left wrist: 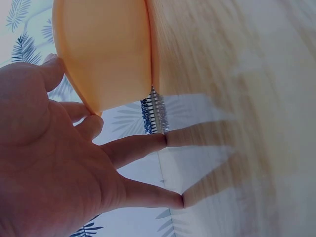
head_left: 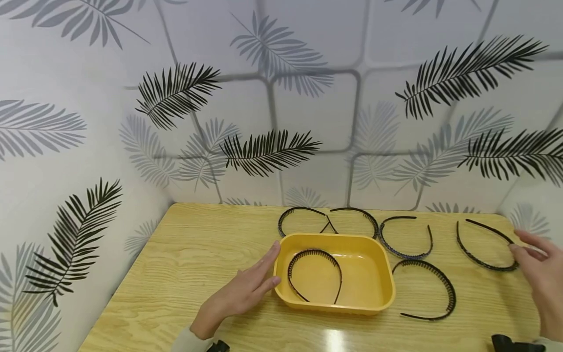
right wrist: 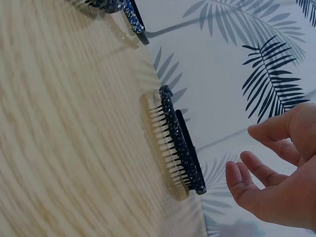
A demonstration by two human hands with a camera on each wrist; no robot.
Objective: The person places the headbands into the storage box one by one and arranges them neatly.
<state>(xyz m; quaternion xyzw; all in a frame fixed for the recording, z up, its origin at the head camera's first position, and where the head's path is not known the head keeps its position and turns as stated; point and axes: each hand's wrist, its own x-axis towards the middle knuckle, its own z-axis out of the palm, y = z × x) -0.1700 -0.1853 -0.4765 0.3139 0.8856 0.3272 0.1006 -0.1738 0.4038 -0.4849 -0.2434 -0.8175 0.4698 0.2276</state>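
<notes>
A yellow plastic basin [head_left: 369, 274] stands on the table with one black toothed headband [head_left: 314, 252] inside it. My left hand [head_left: 244, 291] is at the basin's left side, its fingertips right at the rim. Its spread fingers also show in the left wrist view against the basin wall [left wrist: 106, 54]. At the far right my right hand [head_left: 543, 274] is beside another black headband [head_left: 488, 266]. In the right wrist view that headband [right wrist: 180, 145], set with sparkling stones, lies apart from the loosely bent fingers [right wrist: 261, 170], and nothing is between them.
Behind the basin lie two black headbands, a left one [head_left: 279, 222] and a right one [head_left: 374, 222], partly hidden by it. A dark blue headband [head_left: 404, 255] and a toothed black one [head_left: 450, 293] lie to its right. A leaf-patterned wall [head_left: 308, 171] borders the wooden table [head_left: 198, 244].
</notes>
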